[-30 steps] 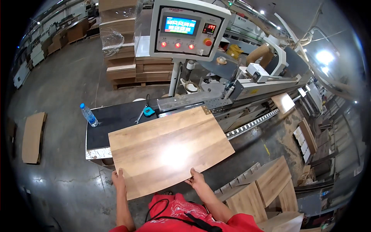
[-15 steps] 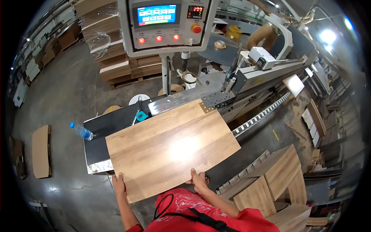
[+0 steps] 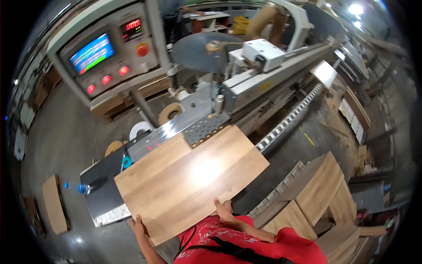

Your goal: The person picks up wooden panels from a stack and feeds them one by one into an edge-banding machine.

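A wide wood-grain board (image 3: 193,185) lies flat across the black-topped table and the machine's front. My left hand (image 3: 139,226) grips its near left corner, thumb on top and fingers beneath. On the near long edge, right of the middle, my right hand (image 3: 224,209) holds the board the same way. The board's far edge runs along a metal fence (image 3: 169,130). A perforated metal plate (image 3: 206,127) covers part of that edge near the far right corner. Behind the plate stands the machine's long grey beam (image 3: 272,83).
A control panel (image 3: 105,57) with a lit screen hangs at the far left. On the black table (image 3: 99,193) are a water bottle (image 3: 78,188) and a teal tape measure (image 3: 126,161). A chain conveyor (image 3: 290,116) runs off right. Wood-grain boards (image 3: 321,189) stack at right. A co-worker (image 3: 172,17) stands behind.
The board has slid right along the fence, its left end now nearer the tape measure. My hands moved with it. My view has turned, so the panel appears lower, farther left and tilted.
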Demonstrator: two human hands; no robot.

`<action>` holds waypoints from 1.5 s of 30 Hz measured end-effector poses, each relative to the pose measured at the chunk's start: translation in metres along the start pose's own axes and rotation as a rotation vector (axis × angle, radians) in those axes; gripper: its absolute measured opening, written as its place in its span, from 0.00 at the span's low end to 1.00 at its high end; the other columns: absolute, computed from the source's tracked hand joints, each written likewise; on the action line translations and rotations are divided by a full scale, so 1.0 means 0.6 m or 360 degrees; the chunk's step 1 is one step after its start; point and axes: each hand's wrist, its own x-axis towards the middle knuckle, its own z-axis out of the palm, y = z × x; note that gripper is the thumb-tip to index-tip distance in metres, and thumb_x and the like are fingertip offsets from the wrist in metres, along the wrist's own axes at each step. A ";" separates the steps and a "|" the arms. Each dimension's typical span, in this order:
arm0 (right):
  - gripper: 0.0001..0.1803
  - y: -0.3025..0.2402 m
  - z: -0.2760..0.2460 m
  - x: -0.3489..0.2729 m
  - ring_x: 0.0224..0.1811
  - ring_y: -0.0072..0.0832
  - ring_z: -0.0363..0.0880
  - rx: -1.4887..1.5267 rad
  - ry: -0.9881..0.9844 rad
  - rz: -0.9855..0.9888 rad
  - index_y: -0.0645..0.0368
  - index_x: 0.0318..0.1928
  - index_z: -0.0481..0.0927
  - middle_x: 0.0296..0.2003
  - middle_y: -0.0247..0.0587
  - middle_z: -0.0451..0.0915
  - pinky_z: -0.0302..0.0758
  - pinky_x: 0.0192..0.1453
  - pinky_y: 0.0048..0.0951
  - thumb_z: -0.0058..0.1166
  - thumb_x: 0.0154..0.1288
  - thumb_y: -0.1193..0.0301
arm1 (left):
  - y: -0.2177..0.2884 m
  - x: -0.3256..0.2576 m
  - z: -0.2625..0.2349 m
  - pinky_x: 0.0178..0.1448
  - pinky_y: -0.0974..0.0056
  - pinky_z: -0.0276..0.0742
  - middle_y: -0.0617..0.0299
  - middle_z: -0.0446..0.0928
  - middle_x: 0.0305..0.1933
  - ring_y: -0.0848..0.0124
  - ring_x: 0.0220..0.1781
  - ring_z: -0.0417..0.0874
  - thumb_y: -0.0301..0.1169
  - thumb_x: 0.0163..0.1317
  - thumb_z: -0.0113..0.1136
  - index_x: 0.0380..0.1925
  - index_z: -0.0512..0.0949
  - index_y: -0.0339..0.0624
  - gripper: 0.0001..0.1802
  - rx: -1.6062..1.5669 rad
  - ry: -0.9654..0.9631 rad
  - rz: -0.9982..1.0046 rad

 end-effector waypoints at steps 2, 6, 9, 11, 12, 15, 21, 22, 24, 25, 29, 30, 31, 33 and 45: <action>0.32 0.001 -0.018 0.035 0.37 0.49 0.81 0.0036 0.0033 -0.0055 0.84 0.53 0.53 0.49 0.66 0.67 0.85 0.29 0.36 0.52 0.65 0.67 | -0.002 0.001 0.031 0.50 0.60 0.72 0.53 0.74 0.45 0.65 0.45 0.75 0.31 0.64 0.54 0.48 0.67 0.31 0.17 -0.0074 0.0032 0.0043; 0.29 0.022 -0.046 0.122 0.38 0.47 0.80 0.0127 -0.0041 -0.0198 0.81 0.53 0.55 0.48 0.61 0.69 0.85 0.26 0.39 0.52 0.65 0.68 | -0.010 -0.004 0.076 0.50 0.61 0.72 0.52 0.74 0.45 0.64 0.47 0.75 0.29 0.62 0.55 0.50 0.66 0.30 0.19 -0.0061 -0.0046 0.0012; 0.25 0.005 -0.073 0.154 0.35 0.44 0.81 0.0287 -0.0108 -0.0325 0.77 0.53 0.60 0.44 0.57 0.73 0.84 0.23 0.41 0.51 0.65 0.69 | -0.007 -0.023 0.128 0.47 0.61 0.74 0.52 0.74 0.46 0.62 0.46 0.76 0.26 0.58 0.55 0.51 0.65 0.32 0.21 -0.0266 -0.0127 -0.0055; 0.25 -0.029 -0.114 0.162 0.39 0.41 0.81 0.0351 -0.0383 -0.0234 0.74 0.56 0.60 0.46 0.56 0.74 0.84 0.21 0.40 0.50 0.65 0.71 | -0.011 -0.029 0.168 0.43 0.58 0.76 0.49 0.74 0.43 0.60 0.44 0.77 0.25 0.57 0.54 0.51 0.64 0.33 0.21 -0.0301 -0.0015 -0.0118; 0.24 -0.042 -0.128 0.158 0.39 0.40 0.81 0.0392 -0.0366 -0.0317 0.72 0.56 0.60 0.46 0.54 0.74 0.84 0.21 0.39 0.50 0.65 0.71 | -0.018 -0.029 0.189 0.42 0.58 0.76 0.49 0.74 0.43 0.61 0.43 0.77 0.25 0.56 0.55 0.50 0.65 0.33 0.21 -0.0302 -0.0050 -0.0141; 0.25 -0.054 -0.163 0.169 0.40 0.39 0.81 0.0307 -0.0378 -0.0512 0.66 0.59 0.60 0.47 0.49 0.75 0.84 0.28 0.38 0.47 0.68 0.65 | -0.048 -0.018 0.233 0.39 0.60 0.73 0.53 0.78 0.34 0.65 0.34 0.77 0.27 0.53 0.58 0.40 0.75 0.29 0.15 -0.0193 -0.0047 -0.0046; 0.46 0.114 -0.165 0.195 0.50 0.46 0.76 0.1687 -0.0200 0.0318 0.47 0.64 0.57 0.52 0.41 0.75 0.74 0.47 0.56 0.38 0.54 0.29 | -0.045 -0.055 0.292 0.48 0.56 0.72 0.43 0.78 0.38 0.53 0.42 0.79 0.45 0.58 0.60 0.39 0.72 0.30 0.24 0.0462 -0.0066 0.0459; 0.46 0.144 -0.156 0.181 0.49 0.45 0.77 0.1765 -0.0141 0.0575 0.45 0.64 0.57 0.52 0.40 0.76 0.74 0.46 0.54 0.35 0.53 0.28 | -0.028 -0.061 0.282 0.46 0.58 0.73 0.45 0.78 0.37 0.55 0.40 0.80 0.46 0.58 0.59 0.38 0.71 0.31 0.25 0.0479 -0.0172 0.0356; 0.46 0.199 -0.135 0.167 0.47 0.44 0.78 0.1719 0.0035 0.0826 0.42 0.65 0.56 0.52 0.38 0.76 0.75 0.45 0.51 0.30 0.54 0.27 | -0.011 -0.067 0.239 0.42 0.61 0.75 0.48 0.79 0.36 0.62 0.36 0.81 0.47 0.60 0.58 0.37 0.70 0.32 0.25 0.0287 -0.0461 0.0241; 0.46 0.218 -0.118 0.171 0.46 0.44 0.79 0.1595 0.0140 0.0817 0.43 0.65 0.56 0.52 0.38 0.76 0.75 0.45 0.50 0.26 0.55 0.27 | -0.012 -0.067 0.205 0.40 0.63 0.76 0.50 0.80 0.35 0.65 0.34 0.82 0.47 0.61 0.57 0.36 0.69 0.32 0.24 0.0081 -0.0634 0.0229; 0.34 0.147 -0.057 0.202 0.57 0.42 0.72 0.2180 -0.0281 0.0159 0.42 0.64 0.65 0.60 0.39 0.70 0.70 0.56 0.51 0.32 0.62 0.41 | -0.041 -0.084 0.118 0.35 0.68 0.75 0.55 0.80 0.32 0.71 0.29 0.80 0.44 0.64 0.54 0.38 0.69 0.36 0.20 0.0107 -0.1005 0.0159; 0.34 0.119 -0.042 0.190 0.57 0.42 0.72 0.2189 -0.0253 0.0146 0.42 0.64 0.65 0.60 0.39 0.70 0.70 0.56 0.51 0.32 0.62 0.41 | -0.075 -0.076 0.098 0.35 0.68 0.75 0.56 0.80 0.31 0.72 0.29 0.80 0.45 0.64 0.54 0.38 0.69 0.36 0.20 0.0187 -0.0960 0.0182; 0.41 0.074 -0.018 0.146 0.63 0.45 0.62 0.2038 -0.0253 0.0135 0.44 0.66 0.61 0.64 0.38 0.63 0.61 0.63 0.53 0.21 0.60 0.35 | -0.117 -0.067 0.079 0.34 0.69 0.75 0.57 0.80 0.30 0.72 0.29 0.79 0.45 0.64 0.53 0.38 0.69 0.37 0.20 0.0284 -0.0921 0.0201; 0.51 0.003 0.025 0.013 0.70 0.50 0.51 0.2317 -0.0357 0.0179 0.47 0.69 0.55 0.69 0.39 0.54 0.51 0.69 0.58 0.09 0.55 0.27 | -0.187 -0.046 0.042 0.35 0.67 0.75 0.57 0.79 0.33 0.70 0.29 0.79 0.45 0.65 0.52 0.41 0.68 0.38 0.20 0.0486 -0.1216 0.0156; 0.32 0.441 -0.336 -0.047 0.51 0.45 0.70 -0.0724 0.1623 -0.0943 0.67 0.51 0.68 0.47 0.55 0.72 0.66 0.59 0.37 0.59 0.56 0.55 | -0.608 0.005 -0.299 0.38 0.49 0.78 0.46 0.79 0.42 0.54 0.39 0.82 0.42 0.62 0.49 0.46 0.74 0.37 0.21 0.1516 -0.1315 -0.1093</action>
